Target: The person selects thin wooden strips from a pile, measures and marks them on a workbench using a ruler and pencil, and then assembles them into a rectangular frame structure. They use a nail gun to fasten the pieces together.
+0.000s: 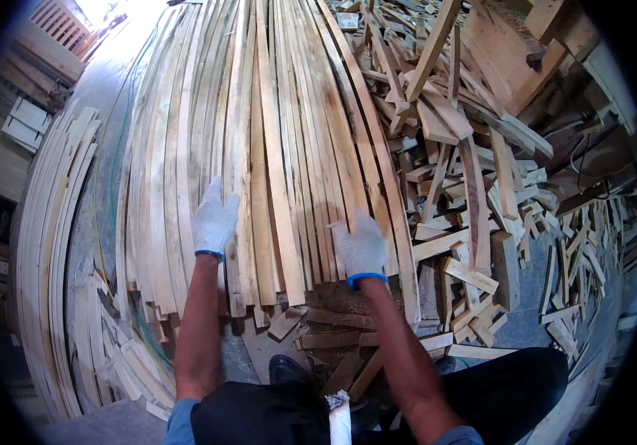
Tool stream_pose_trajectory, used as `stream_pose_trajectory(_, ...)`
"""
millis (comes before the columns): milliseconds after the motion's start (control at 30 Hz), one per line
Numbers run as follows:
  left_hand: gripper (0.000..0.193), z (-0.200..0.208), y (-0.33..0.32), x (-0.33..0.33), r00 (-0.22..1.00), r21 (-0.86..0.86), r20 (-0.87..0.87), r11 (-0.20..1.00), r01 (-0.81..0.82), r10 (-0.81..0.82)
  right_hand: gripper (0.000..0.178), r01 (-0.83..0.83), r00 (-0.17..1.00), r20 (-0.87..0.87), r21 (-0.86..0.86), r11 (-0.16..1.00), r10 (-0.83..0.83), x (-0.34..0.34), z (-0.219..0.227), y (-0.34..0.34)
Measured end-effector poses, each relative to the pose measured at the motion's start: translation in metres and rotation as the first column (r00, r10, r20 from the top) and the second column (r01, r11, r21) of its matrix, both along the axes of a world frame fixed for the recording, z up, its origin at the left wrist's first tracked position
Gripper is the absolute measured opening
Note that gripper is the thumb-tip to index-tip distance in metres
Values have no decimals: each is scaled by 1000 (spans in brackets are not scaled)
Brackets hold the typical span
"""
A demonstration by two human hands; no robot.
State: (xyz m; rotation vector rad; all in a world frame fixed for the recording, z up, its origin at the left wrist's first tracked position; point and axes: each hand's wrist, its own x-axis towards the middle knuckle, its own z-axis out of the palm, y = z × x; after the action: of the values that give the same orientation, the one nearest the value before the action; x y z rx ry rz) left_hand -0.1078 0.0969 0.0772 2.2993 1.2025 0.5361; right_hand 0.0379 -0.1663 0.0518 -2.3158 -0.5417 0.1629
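Observation:
Long, narrow wooden strips lie side by side in a wide stack before me, running away to the far end. My left hand, in a white knit glove with a blue cuff, rests on the strips left of the middle, its thumb apart from the outstretched fingers. On the right part of the stack lies my right hand, gloved the same way, back up, thumb out to the left. Its fingertips are slightly blurred. A paler strip lies at a slant on top between the two hands. Neither hand is lifting a strip.
A tall heap of wooden offcuts borders the stack on the right. More long strips lie at the far left, past a green hose on the floor. Short blocks lie by my shoe. A white upright object stands near my legs.

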Motion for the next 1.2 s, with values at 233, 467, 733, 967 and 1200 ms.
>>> stream_pose_trajectory(233, 47, -35, -37, 13, 974, -251, 34, 941, 226, -225, 49, 30, 996, 89, -174, 984, -14, -3, -62, -31)
stream_pose_trajectory(467, 43, -68, -53, 3, 963, -315, 24, 912, 263, -269, 59, -29, 992, -125, -354, 935, -16, 23, -34, -10)
stream_pose_trajectory(733, 40, -71, -55, 4, 974, -438, 141, 872, 220, -175, 62, -38, 982, -184, -430, 902, -46, 38, -43, -6)
stream_pose_trajectory(967, 35, -72, -59, 3, 971, -424, 163, 877, 227, -173, 65, 48, 971, -193, -417, 908, -140, 32, -69, 3)
stream_pose_trajectory(1200, 30, -88, -63, 0, 916, -673, 384, 714, 191, 117, 65, 17, 956, -274, -305, 952, -105, 57, -64, -1)
